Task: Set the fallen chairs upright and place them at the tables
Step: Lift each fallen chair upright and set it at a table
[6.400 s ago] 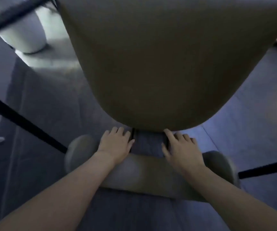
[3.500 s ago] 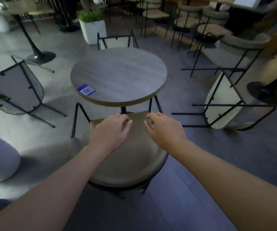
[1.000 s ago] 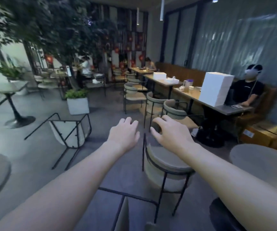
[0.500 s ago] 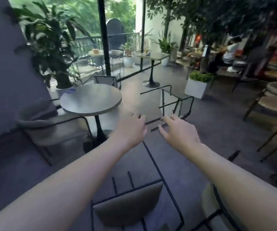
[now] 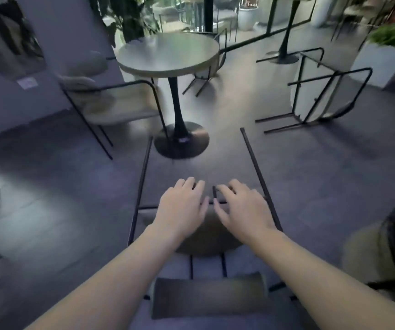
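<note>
hovering: both hands [image 5: 212, 206] | fallen chair [image 5: 206, 236] beneath | grip contact unclear

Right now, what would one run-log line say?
step: reaching for fallen chair | left hand: open | right hand: open | round table: ahead

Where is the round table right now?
The round table stands straight ahead, upper middle of the head view, beyond both hands, with an upright chair at its left.

Bare floor [image 5: 310, 186] right; table base [image 5: 181, 141] blocks ahead past chair legs [image 5: 258, 172].
</note>
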{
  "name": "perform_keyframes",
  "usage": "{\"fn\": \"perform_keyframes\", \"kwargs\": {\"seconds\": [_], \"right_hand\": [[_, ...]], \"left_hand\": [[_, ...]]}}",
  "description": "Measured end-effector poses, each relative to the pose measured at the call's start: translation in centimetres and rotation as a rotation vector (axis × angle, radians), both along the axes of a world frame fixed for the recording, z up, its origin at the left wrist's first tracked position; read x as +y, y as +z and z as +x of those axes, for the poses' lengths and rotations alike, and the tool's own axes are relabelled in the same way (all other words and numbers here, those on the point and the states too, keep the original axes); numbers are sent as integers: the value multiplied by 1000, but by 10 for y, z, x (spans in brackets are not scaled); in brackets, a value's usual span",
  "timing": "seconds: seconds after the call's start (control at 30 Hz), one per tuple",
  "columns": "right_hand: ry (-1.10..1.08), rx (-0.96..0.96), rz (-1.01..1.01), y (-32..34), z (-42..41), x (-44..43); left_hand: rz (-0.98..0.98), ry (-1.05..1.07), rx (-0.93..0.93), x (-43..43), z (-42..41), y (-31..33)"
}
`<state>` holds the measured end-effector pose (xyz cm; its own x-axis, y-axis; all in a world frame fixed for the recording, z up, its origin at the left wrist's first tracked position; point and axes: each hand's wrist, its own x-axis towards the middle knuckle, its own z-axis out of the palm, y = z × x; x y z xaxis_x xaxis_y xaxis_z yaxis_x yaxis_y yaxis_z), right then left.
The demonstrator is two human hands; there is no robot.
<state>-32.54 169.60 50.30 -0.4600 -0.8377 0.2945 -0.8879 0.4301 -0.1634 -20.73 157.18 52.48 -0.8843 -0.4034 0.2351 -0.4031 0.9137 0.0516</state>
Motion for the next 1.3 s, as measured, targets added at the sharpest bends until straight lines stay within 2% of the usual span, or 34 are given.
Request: {"fn": "perform_keyframes", "kwargs": {"seconds": [0.27, 0.43, 0.57, 0.7, 0.93, 1.07, 1.2, 1.3], "right_hand": [[21, -63, 75, -263, 27, 27], [18, -90, 158, -405, 32, 37], [-8, -123, 299, -510, 23, 47], [-62, -96, 391, -580, 15, 61], [-64, -22, 548, -608, 27, 50], [-61, -69, 631, -603, 26, 45], [-38, -162, 654, -567, 25, 50], [-4, -227, 695, -494, 26, 52]], "left_hand": [[70, 23, -109, 21, 45, -260], [127, 80, -259, 19, 56, -407], [183, 167, -395, 14, 69, -512], [222, 209, -511, 17, 76, -584], [105, 186, -663, 23, 70, -633], [142, 215, -716, 22, 64, -633], [257, 223, -727, 25, 66, -592], [327, 220, -814, 27, 69, -513]]}}
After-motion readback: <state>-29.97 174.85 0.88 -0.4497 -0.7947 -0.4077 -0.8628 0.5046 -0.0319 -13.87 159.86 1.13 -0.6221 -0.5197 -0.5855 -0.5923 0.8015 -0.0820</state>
